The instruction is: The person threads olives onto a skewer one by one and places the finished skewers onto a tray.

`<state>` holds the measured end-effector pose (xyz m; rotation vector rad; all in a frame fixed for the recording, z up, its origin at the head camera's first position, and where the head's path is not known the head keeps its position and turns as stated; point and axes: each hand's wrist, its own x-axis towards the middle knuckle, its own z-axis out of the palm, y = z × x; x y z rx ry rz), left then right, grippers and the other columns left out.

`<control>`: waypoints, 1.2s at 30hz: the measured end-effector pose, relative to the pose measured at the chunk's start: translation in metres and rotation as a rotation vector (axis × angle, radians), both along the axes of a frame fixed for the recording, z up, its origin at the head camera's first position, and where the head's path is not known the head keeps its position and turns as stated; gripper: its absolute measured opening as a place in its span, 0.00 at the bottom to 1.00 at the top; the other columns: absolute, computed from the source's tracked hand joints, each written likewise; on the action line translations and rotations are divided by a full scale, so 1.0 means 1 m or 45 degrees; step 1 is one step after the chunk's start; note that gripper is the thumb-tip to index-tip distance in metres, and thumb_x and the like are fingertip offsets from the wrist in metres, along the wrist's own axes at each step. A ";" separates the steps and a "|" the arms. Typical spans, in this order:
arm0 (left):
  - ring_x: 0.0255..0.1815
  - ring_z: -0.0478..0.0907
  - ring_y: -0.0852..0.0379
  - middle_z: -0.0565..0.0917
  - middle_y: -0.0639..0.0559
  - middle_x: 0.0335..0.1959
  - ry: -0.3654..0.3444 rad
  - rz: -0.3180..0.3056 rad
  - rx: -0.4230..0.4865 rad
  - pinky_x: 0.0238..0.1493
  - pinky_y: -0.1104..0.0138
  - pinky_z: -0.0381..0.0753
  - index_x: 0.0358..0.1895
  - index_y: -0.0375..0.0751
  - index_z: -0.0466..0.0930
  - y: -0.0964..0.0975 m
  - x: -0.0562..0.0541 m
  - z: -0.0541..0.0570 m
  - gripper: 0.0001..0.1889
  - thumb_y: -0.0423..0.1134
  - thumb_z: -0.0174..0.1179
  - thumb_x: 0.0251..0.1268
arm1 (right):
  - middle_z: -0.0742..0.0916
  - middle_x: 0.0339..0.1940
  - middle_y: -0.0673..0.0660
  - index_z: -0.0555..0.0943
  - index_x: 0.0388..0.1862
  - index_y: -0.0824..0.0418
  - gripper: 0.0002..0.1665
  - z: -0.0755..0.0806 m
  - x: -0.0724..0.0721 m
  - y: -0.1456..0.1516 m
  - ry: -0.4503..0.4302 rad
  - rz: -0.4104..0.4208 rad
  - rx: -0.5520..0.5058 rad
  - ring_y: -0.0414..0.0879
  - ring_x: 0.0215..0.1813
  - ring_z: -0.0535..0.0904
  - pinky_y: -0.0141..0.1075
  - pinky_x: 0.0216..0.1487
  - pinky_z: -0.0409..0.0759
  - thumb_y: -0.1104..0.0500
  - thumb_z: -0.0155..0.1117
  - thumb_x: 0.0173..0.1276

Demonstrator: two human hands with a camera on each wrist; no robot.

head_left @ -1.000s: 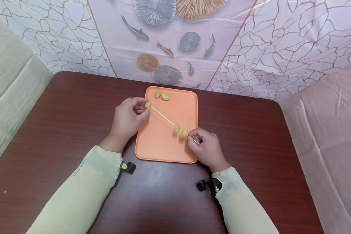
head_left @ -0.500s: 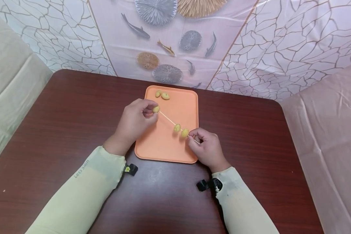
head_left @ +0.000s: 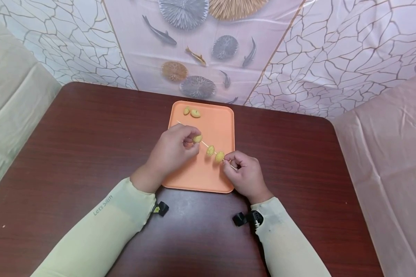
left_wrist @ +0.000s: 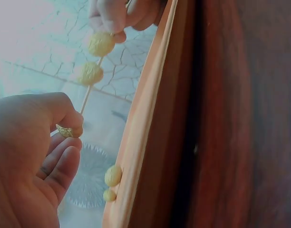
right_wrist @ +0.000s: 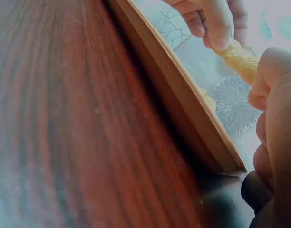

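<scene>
A thin wooden skewer point(left_wrist: 85, 100) slants over the orange tray point(head_left: 219, 125), its far tip showing beyond my left hand point(head_left: 171, 150). That hand pinches a small yellow, wrinkled oval piece point(head_left: 198, 139) threaded on the skewer. Two similar yellow pieces point(head_left: 210, 150) sit further down the skewer, the lower one point(head_left: 219, 157) close against my right fingertips. My right hand point(head_left: 247, 175) grips the skewer near its lower end, over the tray's right edge; a short bit of stick shows past the fingers. Whether the pieces are fruit or small potatoes I cannot tell.
Two loose yellow pieces point(head_left: 195, 113) lie at the tray's far left corner. The tray rests on a dark reddish-brown wooden table point(head_left: 291, 154). Patterned cloth point(head_left: 197, 46) hangs behind the table's far edge, with plain cloth at both sides.
My left hand has slid the pinched yellow piece down the skewer, rightward and toward the other two, leaving the far tip bare behind it. The right hand has stayed nearly still.
</scene>
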<state>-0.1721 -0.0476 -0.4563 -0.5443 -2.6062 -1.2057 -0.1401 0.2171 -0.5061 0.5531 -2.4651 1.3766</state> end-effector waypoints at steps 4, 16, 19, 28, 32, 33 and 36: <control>0.44 0.84 0.52 0.88 0.48 0.42 0.033 -0.026 -0.020 0.49 0.61 0.88 0.53 0.41 0.92 0.007 0.003 0.000 0.13 0.32 0.75 0.67 | 0.74 0.17 0.44 0.89 0.37 0.57 0.03 0.000 0.000 0.001 0.009 0.002 -0.002 0.37 0.20 0.68 0.28 0.22 0.66 0.63 0.72 0.72; 0.42 0.84 0.52 0.88 0.47 0.40 0.121 -0.062 -0.003 0.47 0.61 0.88 0.50 0.40 0.90 0.017 0.006 -0.008 0.11 0.32 0.76 0.66 | 0.76 0.17 0.44 0.90 0.37 0.57 0.02 0.000 -0.002 0.003 0.034 0.008 0.019 0.36 0.20 0.69 0.28 0.23 0.68 0.62 0.72 0.72; 0.42 0.84 0.52 0.88 0.48 0.40 0.125 -0.066 -0.001 0.48 0.61 0.88 0.50 0.40 0.90 0.019 0.006 -0.008 0.11 0.32 0.77 0.66 | 0.76 0.17 0.44 0.90 0.38 0.58 0.02 0.001 -0.002 0.004 0.035 0.008 0.032 0.36 0.20 0.69 0.28 0.23 0.67 0.61 0.72 0.73; 0.43 0.85 0.52 0.88 0.48 0.41 0.103 -0.076 -0.018 0.48 0.61 0.88 0.51 0.41 0.91 0.019 0.007 -0.007 0.11 0.34 0.76 0.68 | 0.76 0.17 0.44 0.90 0.39 0.57 0.02 0.002 -0.002 0.005 0.032 0.001 0.061 0.37 0.20 0.69 0.28 0.23 0.67 0.60 0.73 0.73; 0.45 0.85 0.52 0.88 0.48 0.44 0.047 -0.075 -0.059 0.50 0.60 0.89 0.53 0.41 0.91 0.016 0.006 -0.003 0.13 0.35 0.77 0.69 | 0.76 0.17 0.45 0.91 0.39 0.56 0.03 0.001 -0.003 0.003 0.028 -0.007 0.065 0.38 0.20 0.69 0.29 0.23 0.68 0.59 0.73 0.74; 0.46 0.85 0.51 0.88 0.48 0.46 0.030 -0.079 -0.072 0.51 0.59 0.90 0.54 0.40 0.91 0.015 0.006 -0.001 0.14 0.36 0.77 0.69 | 0.76 0.17 0.45 0.91 0.39 0.56 0.03 0.001 -0.003 0.002 0.027 -0.011 0.062 0.38 0.20 0.69 0.29 0.23 0.68 0.60 0.73 0.74; 0.49 0.86 0.50 0.88 0.47 0.50 -0.006 -0.110 -0.133 0.55 0.58 0.90 0.58 0.40 0.90 0.012 0.003 0.003 0.15 0.38 0.76 0.71 | 0.76 0.17 0.45 0.91 0.39 0.56 0.02 0.000 -0.003 0.000 0.016 -0.032 0.040 0.38 0.19 0.69 0.29 0.23 0.67 0.60 0.73 0.74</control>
